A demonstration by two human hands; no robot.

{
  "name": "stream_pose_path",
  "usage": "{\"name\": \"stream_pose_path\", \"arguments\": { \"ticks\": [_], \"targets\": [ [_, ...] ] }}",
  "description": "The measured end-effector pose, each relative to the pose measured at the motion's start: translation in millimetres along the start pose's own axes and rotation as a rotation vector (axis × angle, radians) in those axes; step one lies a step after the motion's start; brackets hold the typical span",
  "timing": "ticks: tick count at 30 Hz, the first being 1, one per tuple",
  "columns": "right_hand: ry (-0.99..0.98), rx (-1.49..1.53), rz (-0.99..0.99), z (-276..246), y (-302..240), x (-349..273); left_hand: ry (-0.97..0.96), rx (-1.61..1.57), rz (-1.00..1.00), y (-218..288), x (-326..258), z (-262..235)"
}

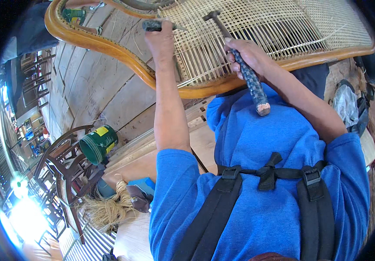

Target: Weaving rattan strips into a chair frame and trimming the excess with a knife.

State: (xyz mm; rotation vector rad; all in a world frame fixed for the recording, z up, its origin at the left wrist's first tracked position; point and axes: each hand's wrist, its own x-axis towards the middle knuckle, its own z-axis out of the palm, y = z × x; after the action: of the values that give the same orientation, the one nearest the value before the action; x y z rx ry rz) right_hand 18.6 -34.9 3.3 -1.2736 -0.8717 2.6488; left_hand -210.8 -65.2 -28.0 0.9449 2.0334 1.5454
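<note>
My right hand point(249, 55) is closed round the handle of a hammer point(249, 78). Its dark mottled wrap ends in a bare butt toward my chest, and its small metal head is over the cane. In my closed left hand point(160, 45) is an awl-like tool point(152, 25) with a similar dark handle. Its thin tip points right, at the left edge of the woven cane panel point(239, 26); whether it touches the cane I cannot tell. The panel is stretched in a curved, varnished wooden frame point(109, 48) across my lap. Close weave fills the far and right parts; nearer me, mostly parallel strands show.
Left of me, a green bucket point(98, 145) lies tilted by dark wooden chair frames point(63, 161). Bundled cane strands point(109, 206) lie below it, beside a dark cap point(138, 199). A clear plastic bag point(345, 106) is at the right. Another person's leg point(26, 28) shows at upper left.
</note>
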Motion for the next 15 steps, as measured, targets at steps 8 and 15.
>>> {"name": "stream_pose_path", "arguments": {
  "ticks": [8,15],
  "targets": [
    [0.007,-0.076,0.013,-6.1,-6.0,15.8,0.027,0.031,-0.067,-12.0,8.5,0.6],
    [-0.009,-0.042,0.031,5.7,-0.1,26.5,0.011,0.177,-0.059,-14.9,5.1,2.6]
  ]
}}
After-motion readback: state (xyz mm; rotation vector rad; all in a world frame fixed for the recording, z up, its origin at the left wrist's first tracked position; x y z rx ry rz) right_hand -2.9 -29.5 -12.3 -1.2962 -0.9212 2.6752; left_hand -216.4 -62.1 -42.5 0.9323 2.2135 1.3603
